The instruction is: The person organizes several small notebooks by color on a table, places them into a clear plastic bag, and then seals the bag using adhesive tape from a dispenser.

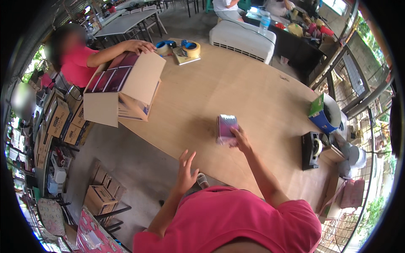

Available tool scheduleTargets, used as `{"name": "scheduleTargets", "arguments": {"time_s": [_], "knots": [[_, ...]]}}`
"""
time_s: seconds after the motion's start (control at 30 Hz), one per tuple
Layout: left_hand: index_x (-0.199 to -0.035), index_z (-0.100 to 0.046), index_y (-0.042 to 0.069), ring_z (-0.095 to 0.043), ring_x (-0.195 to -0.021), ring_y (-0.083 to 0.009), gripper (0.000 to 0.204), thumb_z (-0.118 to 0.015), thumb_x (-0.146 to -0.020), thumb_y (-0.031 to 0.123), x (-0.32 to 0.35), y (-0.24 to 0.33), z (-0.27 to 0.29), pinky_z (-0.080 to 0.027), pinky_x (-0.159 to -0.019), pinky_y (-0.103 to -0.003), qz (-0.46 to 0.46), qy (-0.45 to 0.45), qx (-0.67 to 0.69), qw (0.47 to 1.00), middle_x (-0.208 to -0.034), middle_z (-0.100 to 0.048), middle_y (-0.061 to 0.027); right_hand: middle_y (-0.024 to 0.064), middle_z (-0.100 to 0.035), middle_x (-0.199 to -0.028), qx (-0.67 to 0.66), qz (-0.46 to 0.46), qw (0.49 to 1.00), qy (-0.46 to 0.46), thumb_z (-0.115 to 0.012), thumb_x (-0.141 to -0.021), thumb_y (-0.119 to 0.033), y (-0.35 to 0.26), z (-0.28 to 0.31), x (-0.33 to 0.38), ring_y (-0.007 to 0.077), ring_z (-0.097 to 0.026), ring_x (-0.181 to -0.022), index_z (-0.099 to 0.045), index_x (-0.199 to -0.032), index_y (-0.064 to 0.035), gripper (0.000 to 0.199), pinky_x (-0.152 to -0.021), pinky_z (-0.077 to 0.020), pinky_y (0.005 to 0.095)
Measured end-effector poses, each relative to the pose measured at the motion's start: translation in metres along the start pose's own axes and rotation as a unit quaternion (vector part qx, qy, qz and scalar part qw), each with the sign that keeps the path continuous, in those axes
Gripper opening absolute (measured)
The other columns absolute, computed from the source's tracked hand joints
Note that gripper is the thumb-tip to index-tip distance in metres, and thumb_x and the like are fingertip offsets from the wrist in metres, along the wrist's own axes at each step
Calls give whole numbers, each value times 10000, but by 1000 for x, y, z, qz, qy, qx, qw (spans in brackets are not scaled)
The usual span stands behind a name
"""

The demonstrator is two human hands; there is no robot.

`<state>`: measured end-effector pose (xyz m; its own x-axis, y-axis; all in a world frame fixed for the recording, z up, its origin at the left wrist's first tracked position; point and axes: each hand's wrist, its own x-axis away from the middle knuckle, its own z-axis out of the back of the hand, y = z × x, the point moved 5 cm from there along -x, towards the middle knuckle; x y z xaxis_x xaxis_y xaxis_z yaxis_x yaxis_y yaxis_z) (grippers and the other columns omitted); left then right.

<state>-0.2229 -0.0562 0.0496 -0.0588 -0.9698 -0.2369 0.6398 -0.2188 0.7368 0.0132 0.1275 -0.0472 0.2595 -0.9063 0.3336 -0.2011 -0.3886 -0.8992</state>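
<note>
My right hand (240, 139) grips a small purple block-shaped pack (227, 127) by its right side, over the wooden table. Shiny clear film seems to wrap the pack, and its top catches the light. My left hand (184, 172) is empty, with its fingers apart, just off the table's near edge and apart from the pack. At the table's left end stands an open cardboard box (141, 80) with its flaps out, holding several dark purple packs (110, 80). A co-worker in a pink shirt rests a hand (141, 46) on top of that box.
Tape rolls (191, 48) lie at the table's (253, 84) far edge. On the right are a black tape dispenser (311, 152) and a blue-green box (325, 113). Behind the table stands a white slatted appliance (242, 40). Several cartons (57, 120) are stacked at left; another carton (101, 198) sits lower down.
</note>
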Motion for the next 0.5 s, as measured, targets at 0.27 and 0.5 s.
{"name": "scheduleTargets", "arguments": {"time_s": [0.27,0.5], "knots": [[-1302,-577,80,-541,-1190,-362,513,-701,-806,47,12,-51,69,-466,-1004,-412,116,6,18,993,-1434,-413,-164,194,-617,-1229,121,-80,984,107,-664,-919,-377,-36,-83,-167,316,-642,-1043,-236,-1541,-151,788,-818,-568,521],[-1268,-604,27,-580,-1203,-269,391,-675,-897,128,-81,54,239,-456,-1008,-375,-18,87,34,995,-1327,-585,-131,107,-659,-803,333,262,898,116,-710,-877,-216,66,-103,-49,194,-632,-720,-687,-1063,-59,244,-694,-521,326]]}}
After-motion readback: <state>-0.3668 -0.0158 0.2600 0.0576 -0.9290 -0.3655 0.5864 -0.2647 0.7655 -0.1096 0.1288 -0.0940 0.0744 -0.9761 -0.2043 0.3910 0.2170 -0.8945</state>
